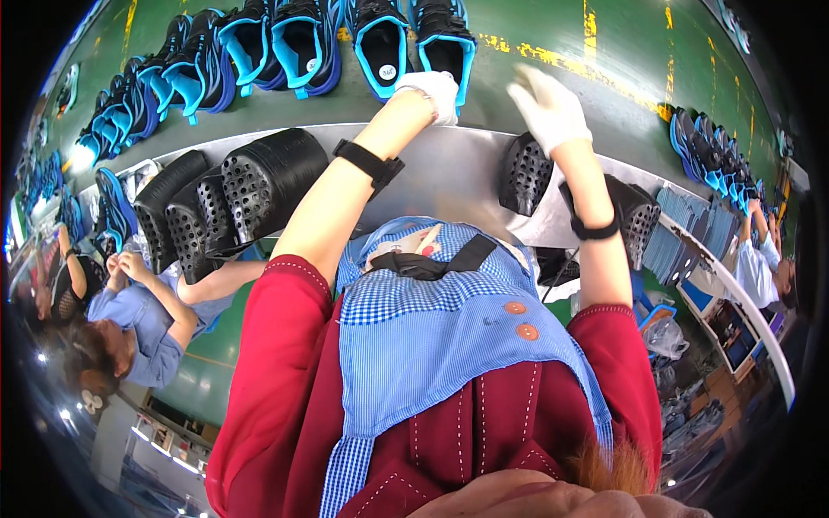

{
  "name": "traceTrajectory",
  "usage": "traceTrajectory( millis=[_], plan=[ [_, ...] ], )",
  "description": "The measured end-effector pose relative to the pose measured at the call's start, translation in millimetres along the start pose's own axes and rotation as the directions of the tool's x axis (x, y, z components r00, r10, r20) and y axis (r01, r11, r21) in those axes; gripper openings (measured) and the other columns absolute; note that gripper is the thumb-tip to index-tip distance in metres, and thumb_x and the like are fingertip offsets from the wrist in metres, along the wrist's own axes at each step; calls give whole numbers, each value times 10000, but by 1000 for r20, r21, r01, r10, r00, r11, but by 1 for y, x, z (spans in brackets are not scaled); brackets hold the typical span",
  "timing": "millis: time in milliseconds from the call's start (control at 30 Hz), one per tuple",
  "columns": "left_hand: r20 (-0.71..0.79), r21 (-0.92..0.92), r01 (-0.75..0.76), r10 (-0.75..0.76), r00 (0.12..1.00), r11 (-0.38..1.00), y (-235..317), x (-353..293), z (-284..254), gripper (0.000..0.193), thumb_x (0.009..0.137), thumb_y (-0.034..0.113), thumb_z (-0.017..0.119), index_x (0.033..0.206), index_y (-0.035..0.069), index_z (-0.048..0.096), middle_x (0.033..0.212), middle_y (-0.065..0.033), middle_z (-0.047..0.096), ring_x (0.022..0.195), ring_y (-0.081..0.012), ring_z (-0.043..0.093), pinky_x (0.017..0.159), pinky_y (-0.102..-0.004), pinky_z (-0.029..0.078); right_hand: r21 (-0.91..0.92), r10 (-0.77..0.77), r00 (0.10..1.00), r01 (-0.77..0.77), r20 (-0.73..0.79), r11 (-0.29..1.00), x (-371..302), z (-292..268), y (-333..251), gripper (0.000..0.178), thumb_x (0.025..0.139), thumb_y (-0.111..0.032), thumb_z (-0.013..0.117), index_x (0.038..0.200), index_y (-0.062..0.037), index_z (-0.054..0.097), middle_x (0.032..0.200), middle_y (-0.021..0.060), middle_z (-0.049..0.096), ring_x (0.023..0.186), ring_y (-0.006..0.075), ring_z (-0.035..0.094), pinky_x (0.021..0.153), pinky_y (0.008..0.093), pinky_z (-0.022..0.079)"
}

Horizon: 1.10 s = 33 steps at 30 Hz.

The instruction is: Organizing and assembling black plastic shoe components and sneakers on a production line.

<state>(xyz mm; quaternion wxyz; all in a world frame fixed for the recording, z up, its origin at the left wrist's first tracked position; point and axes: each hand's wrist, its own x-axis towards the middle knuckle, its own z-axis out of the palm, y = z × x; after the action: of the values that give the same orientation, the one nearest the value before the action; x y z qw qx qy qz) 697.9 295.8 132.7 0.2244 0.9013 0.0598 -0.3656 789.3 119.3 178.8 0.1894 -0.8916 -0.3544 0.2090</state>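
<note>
My left hand (434, 93), in a white glove, is at the heel of a black shoe with bright blue lining (445, 47) on the green surface. Its fingers look curled on the heel edge, though the back of the hand partly hides them. Just left of it stands a matching shoe (380, 47) with a round white sticker inside. My right hand (551, 112), also gloved in white, is raised to the right with its fingers apart and slightly blurred, holding nothing. Below it, a black perforated block (525, 177) rests on the grey metal ledge (432, 168).
More black-and-blue shoes (200, 65) line the far left, and another row (712, 155) is at the right. Large black perforated blocks (272, 177) sit on the ledge by my left arm. A seated person in blue (142, 328) works at the left; another (756, 268) is far right.
</note>
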Motion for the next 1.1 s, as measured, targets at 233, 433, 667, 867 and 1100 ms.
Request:
traceTrajectory(
  millis=[233, 433, 667, 867, 1100],
  plan=[
    [-47, -65, 37, -40, 998, 997, -12, 31, 32, 400, 832, 302, 519, 1028, -17, 661, 1105, -203, 643, 1024, -342, 624, 870, -397, 492, -59, 142, 989, -144, -36, 988, -121, 24, 50, 555, 825, -305, 633, 1289, -32, 499, 1276, 189, 529, 1190, 353, 497, 1001, 396, 402],
    [-169, -34, 77, -82, 982, 996, 16, 4, 19, 310, 853, 241, 493, 982, 32, 683, 1032, -178, 675, 947, -354, 655, 789, -430, 512, -130, 206, 976, -214, -72, 968, -153, 46, 55, 645, 755, -295, 693, 1297, -12, 486, 1337, 255, 453, 1229, 388, 458, 1039, 407, 374],
    [-839, 160, 225, 13, 543, 961, -4, -55, 32, 218, 713, 327, 730, 831, 147, 702, 936, -99, 575, 890, -275, 544, 768, -408, 450, -13, 147, 987, -148, -71, 989, -152, 53, 49, 602, 764, -293, 677, 1264, -5, 505, 1314, 238, 473, 1201, 385, 467, 1022, 412, 387],
    [-647, 84, 454, -298, 701, 887, -19, -40, 18, 319, 698, 416, 761, 930, 199, 729, 836, -89, 582, 816, -243, 589, 709, -377, 474, -47, 64, 998, -64, -9, 997, -123, 39, 45, 539, 782, -279, 655, 1243, -28, 531, 1330, 206, 475, 1218, 379, 456, 1053, 437, 345],
    [-876, 57, 324, -109, 470, 944, -36, -21, -31, 483, 673, 284, 768, 1119, 171, 622, 1200, -142, 533, 1110, -325, 492, 933, -451, 381, 5, 17, 997, -17, -77, 1000, -43, 1, 42, 510, 749, -176, 685, 1208, 2, 551, 1273, 227, 525, 1192, 381, 491, 1021, 416, 395]
  ],
)
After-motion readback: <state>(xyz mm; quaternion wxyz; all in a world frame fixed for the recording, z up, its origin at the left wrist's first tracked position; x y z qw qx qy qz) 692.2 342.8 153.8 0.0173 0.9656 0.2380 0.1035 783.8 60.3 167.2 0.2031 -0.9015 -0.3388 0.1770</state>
